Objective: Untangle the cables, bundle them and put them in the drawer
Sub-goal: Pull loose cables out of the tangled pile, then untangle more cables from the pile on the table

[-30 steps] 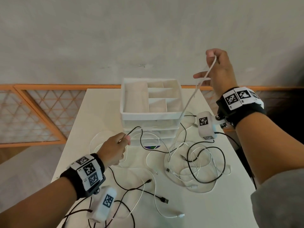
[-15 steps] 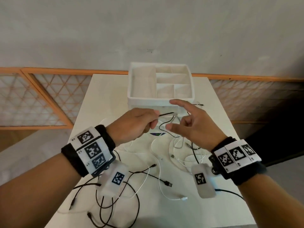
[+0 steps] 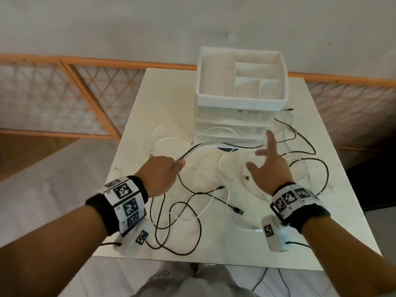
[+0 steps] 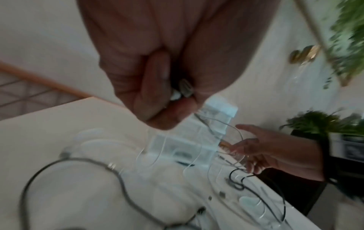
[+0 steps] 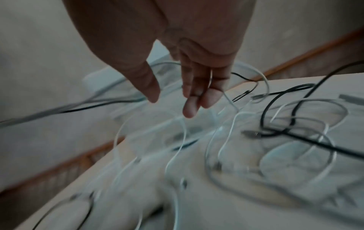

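Several black and white cables [image 3: 216, 196] lie tangled on the white table [image 3: 137, 133], in front of and to the right of the white drawer unit [image 3: 240, 116], which stands at the table's far edge. The drawer unit carries an open divided tray on top, and its clear drawers below are closed. Left hand [image 3: 159, 175]: positioned in front of and to the left of the drawer unit, fingers curled tight, pinching one end of a black cable [image 3: 194, 148] that arcs from the hand across the base of the drawer unit. The left wrist view shows a connector end gripped between thumb and fingers. Right hand [image 3: 269, 166]: raised over the tangle directly in front of the drawer unit, fingers spread wide and straight, index finger pointing toward it. Contact between the right fingers [image 5: 190, 107] and the loops beneath cannot be determined; the view is blurred.
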A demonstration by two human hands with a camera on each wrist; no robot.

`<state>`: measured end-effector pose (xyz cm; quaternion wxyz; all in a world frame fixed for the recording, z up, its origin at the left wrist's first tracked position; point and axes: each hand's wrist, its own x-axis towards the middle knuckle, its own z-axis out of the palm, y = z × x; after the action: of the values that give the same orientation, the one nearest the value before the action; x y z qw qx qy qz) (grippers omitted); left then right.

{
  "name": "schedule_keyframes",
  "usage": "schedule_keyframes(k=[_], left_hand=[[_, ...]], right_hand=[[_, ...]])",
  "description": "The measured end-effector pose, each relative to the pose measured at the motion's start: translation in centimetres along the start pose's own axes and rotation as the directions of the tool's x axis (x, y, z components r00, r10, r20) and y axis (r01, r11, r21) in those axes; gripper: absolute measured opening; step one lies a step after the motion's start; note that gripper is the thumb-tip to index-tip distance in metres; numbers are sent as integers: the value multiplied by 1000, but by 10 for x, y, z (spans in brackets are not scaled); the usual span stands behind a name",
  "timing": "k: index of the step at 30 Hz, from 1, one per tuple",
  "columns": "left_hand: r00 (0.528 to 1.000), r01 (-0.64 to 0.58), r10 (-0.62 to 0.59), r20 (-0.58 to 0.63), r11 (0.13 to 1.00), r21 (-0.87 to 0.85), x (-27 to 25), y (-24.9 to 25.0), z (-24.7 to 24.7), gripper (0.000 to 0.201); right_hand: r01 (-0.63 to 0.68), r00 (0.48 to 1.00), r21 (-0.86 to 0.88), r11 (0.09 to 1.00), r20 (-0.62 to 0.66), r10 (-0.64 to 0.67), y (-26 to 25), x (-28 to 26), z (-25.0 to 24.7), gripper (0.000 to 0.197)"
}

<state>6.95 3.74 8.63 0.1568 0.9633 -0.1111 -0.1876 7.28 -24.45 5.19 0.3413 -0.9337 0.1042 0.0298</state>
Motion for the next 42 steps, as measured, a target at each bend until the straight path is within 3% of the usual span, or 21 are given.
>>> schedule_keyframes(k=[2,3,5,6,8,10,12,14,16,18,20,22,23,27,30,32,35,37,39,40,42], left_hand=[[995,102,-102,-7,995,-5,1,-13,14,55],[990,135,-134,32,991,-13,-1,-18,20,55],[970,189,-183,160,982,-25,-5,-25,36,54],[952,213,-203,228,977,-20,-7,-27,45,54],[930,248,-238,280,969,1,-9,-31,64,53],[921,272,-277,274,961,56,-7,-35,85,51],[926,266,-275,257,962,69,-5,-33,100,39],[957,222,-212,199,975,-30,-6,-25,102,24],[990,108,-83,114,966,-235,-4,-12,89,34],[998,-48,63,29,932,-358,-1,4,59,39],[983,-181,163,-79,911,-371,5,19,27,31],[969,-239,193,-154,883,-403,9,28,0,25],[965,-253,194,-176,865,-433,11,29,-9,29],[966,-192,109,-235,911,-366,22,18,-10,53],[969,-45,-33,-246,952,-304,25,-3,8,47],[965,8,-91,-247,948,-318,23,-11,15,42],[960,63,-169,-221,906,-418,24,-18,16,45],[956,114,-240,-166,830,-546,28,-15,6,47],[947,119,-300,-113,658,-743,31,-4,-12,44],[944,86,-309,-114,567,-819,30,4,-25,41],[954,-38,-244,-173,475,-879,25,25,-52,37]], right_hand=[[99,995,0,995,26,-99,-6,-29,32,80],[182,982,1,983,51,-182,-6,-41,48,66],[301,928,-48,952,244,-281,-7,-61,77,33],[318,888,-93,943,379,-262,-7,-67,88,23],[319,787,-201,926,600,-141,-8,-77,103,21],[275,764,-244,930,642,-58,-8,-83,111,27],[255,796,-269,929,604,-44,-8,-85,116,29],[237,835,-274,932,547,-52,-10,-84,114,35],[165,911,-185,969,406,-78,-15,-79,104,44],[124,960,11,992,251,-123,-28,-69,83,50],[141,968,162,977,184,-170,-41,-56,59,35],[167,967,185,968,163,-198,-54,-44,35,11],[181,970,185,966,127,-206,-58,-39,24,18],[181,973,311,933,-193,-125,-65,-22,-24,34],[170,923,464,870,-384,25,-55,-11,-57,40],[151,898,555,818,-423,121,-47,-7,-73,41],[197,910,596,779,-407,82,-46,-9,-84,46],[213,929,601,770,-368,30,-47,-11,-87,48],[213,940,544,812,-340,-19,-50,-12,-90,52],[229,941,493,839,-331,-62,-50,-12,-90,52],[305,935,384,871,-295,-198,-54,-15,-86,37]])
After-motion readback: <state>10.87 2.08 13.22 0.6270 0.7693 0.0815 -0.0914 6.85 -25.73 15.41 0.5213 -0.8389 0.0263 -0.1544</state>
